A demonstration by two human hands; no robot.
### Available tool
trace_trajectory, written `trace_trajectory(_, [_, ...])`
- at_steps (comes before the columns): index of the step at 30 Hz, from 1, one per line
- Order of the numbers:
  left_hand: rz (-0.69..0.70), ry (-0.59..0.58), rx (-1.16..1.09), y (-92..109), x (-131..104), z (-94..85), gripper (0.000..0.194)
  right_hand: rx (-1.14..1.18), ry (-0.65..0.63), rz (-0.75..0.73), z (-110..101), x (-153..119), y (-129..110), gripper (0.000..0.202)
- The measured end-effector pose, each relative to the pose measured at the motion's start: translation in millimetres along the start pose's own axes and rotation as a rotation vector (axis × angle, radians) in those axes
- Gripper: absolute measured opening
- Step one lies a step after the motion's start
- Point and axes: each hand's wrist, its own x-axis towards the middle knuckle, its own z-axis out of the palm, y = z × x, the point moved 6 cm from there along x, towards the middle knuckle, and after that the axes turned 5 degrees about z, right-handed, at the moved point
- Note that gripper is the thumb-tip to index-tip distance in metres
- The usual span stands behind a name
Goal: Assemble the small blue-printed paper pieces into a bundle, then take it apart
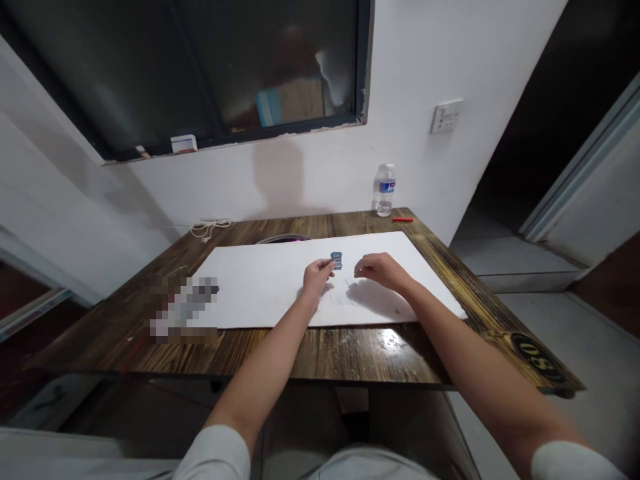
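**Tiny blue piece pinched in my left fingers, big white board underneath**

So the dark wood-grain surface [340,353] fills most of the lower half of the frame, and a white board [265,280] lies flat across the middle of it. Both my arms reach in from the bottom edge. My left fingers [326,267] are pinched on the small thing at frame centre; my right fingers [367,260] are curled just to the right of it, not touching it, and I honestly can't tell if there's anything between them. There's also a clear bottle [385,190] standing upright by the wall, upper right of centre.

Smallest last: the blue piece [337,260]. It's up off the board, right at my left fingertips. I'd guess it weighs next to nothing, is thin and a bit stiff, maybe slick if it's coated, and would crease if squeezed hard. I'd take it by an edge with a light thumb-and-finger pinch, like the lower left one I've got now. Looks-wise it's blue with paler bands running across, and the outline seems uneven. Too small to read any print or say whether it's one piece or several stacked.
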Motion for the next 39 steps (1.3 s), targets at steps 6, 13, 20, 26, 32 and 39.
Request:
trace_trajectory(6, [0.027, -0.05, 0.01, 4.7, -4.1, 4.8, 0.028, 0.189, 0.103, 0.027, 2.5, 2.2, -6.0, 0.025])
trace_trajectory(13, [0.033, -0.142, 0.026, 9.3, -9.1, 12.6, 0.03, 0.365, 0.176, 0.126, 10.5, 3.3, 2.4, 0.033])
trace_trajectory(20, [0.067, -0.218, 0.002, 10.9, -11.2, 18.5, 0.032, 0.476, 0.227, 0.225, 14.7, 3.5, 9.5, 0.041])
trace_trajectory(26, [0.095, -0.195, -0.01, 12.7, -10.1, 17.1, 0.034, 0.488, 0.227, 0.267, 13.2, 3.3, 11.6, 0.046])
trace_trajectory(32, [0.116, -0.244, -0.015, 14.5, -10.7, 19.3, 0.034, 0.476, 0.2, 0.286, 12.6, 2.8, 10.8, 0.049])
trace_trajectory(39, [0.115, -0.266, -0.006, 14.4, -10.3, 19.4, 0.037, 0.667, 0.179, 0.331, 16.0, 4.4, 11.2, 0.053])
